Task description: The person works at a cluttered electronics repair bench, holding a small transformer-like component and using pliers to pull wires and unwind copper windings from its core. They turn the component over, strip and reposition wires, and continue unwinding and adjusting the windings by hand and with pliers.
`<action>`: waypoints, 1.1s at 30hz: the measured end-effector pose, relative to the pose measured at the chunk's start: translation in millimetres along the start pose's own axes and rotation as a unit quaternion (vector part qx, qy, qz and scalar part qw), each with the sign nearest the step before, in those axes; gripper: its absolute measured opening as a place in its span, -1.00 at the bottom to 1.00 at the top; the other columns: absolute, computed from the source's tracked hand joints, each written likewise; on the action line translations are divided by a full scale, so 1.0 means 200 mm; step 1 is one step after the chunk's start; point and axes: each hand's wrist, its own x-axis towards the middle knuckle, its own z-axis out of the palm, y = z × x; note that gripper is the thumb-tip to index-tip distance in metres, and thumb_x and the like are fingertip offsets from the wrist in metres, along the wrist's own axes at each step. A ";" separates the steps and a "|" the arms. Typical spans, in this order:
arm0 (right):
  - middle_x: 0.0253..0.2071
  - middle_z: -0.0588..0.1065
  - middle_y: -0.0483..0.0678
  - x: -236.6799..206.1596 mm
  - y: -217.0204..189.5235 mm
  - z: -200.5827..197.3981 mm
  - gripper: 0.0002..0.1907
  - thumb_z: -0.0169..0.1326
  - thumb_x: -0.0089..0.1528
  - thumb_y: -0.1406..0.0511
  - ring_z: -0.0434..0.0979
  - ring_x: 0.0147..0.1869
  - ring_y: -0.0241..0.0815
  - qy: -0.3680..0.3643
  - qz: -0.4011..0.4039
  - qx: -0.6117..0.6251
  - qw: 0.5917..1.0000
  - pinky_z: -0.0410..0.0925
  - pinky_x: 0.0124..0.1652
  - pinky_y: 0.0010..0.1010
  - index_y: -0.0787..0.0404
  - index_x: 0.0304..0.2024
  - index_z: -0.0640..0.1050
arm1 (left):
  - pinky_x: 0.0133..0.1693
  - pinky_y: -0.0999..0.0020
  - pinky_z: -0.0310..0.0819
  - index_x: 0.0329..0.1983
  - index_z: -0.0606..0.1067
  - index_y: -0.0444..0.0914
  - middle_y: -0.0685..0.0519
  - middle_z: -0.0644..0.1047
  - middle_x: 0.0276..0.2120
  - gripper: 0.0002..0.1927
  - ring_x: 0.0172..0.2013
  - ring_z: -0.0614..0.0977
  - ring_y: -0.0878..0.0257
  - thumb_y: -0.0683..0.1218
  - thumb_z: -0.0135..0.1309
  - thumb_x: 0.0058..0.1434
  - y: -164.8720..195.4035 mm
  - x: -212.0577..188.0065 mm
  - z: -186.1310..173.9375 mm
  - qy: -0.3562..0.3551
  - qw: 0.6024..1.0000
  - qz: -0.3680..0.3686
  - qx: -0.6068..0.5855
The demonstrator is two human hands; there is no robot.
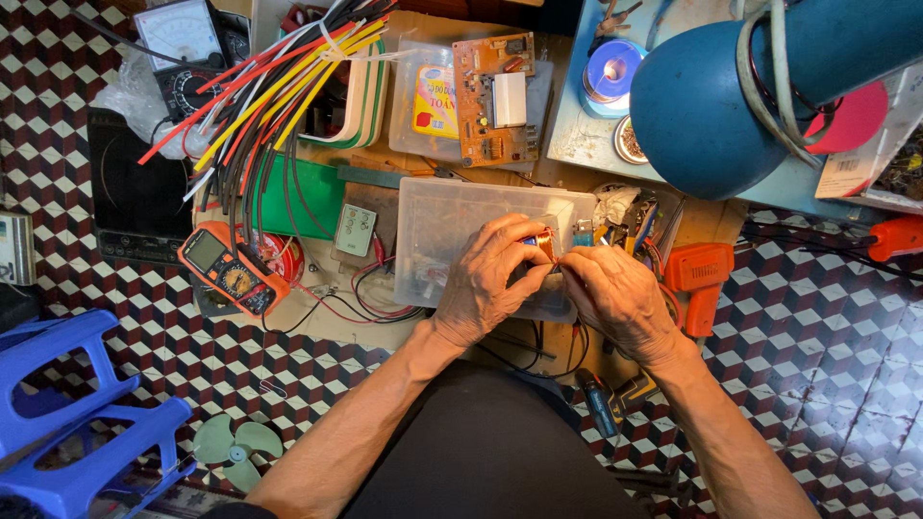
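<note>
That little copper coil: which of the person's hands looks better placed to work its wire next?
Probably the right hand: its fingertips pinch at the wire beside the copper coil, while the left hand is wrapped around the coil's body, steadying it over the clear plastic box.

Bright, even light from above; soft shadows under both hands. Colours saturated. Blue lamp shade (716, 91), far right, slightly soft, close to lens. Wide-angle bending at edges; centre sharp.
</note>
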 end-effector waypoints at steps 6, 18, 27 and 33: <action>-0.11 0.53 0.08 0.02 0.00 0.00 -0.66 0.23 0.15 0.47 0.58 -0.11 0.00 -0.013 -0.007 -0.009 1.000 0.46 -0.15 -0.26 0.36 -0.03 0.50 | 0.27 0.18 0.45 -0.22 0.54 -0.25 0.05 0.52 0.13 -0.82 0.23 0.50 0.07 -0.15 0.30 0.18 0.00 0.00 -0.01 -0.001 1.000 0.002 0.001; -0.33 0.48 0.03 0.02 0.00 0.00 -0.88 0.11 0.31 0.38 0.56 -0.32 -0.13 -0.096 0.146 0.088 0.981 0.45 -0.29 -0.31 0.31 -0.14 0.49 | 0.25 0.19 0.46 -0.22 0.53 -0.26 0.04 0.52 0.11 -0.82 0.22 0.50 0.06 -0.16 0.29 0.18 0.01 0.01 -0.02 0.002 1.000 0.003 0.008; -0.50 0.46 -0.13 0.06 0.12 0.02 -0.76 0.00 0.32 0.24 0.40 -0.49 -0.35 -0.196 0.492 0.395 0.751 0.31 -0.47 -0.51 0.29 -0.30 0.55 | 0.24 0.18 0.46 -0.21 0.51 -0.26 0.03 0.51 0.11 -0.82 0.21 0.51 0.05 -0.17 0.28 0.20 0.02 0.01 -0.03 0.003 1.000 0.007 0.014; -0.49 0.49 -0.12 0.00 0.13 0.06 -0.79 0.10 0.31 0.25 0.41 -0.51 -0.36 -0.134 0.524 0.485 0.687 0.20 -0.49 -0.59 0.29 -0.32 0.53 | 0.24 0.17 0.46 -0.21 0.52 -0.25 0.04 0.51 0.12 -0.83 0.21 0.50 0.06 -0.16 0.27 0.20 0.01 0.01 -0.01 0.011 1.000 0.009 0.023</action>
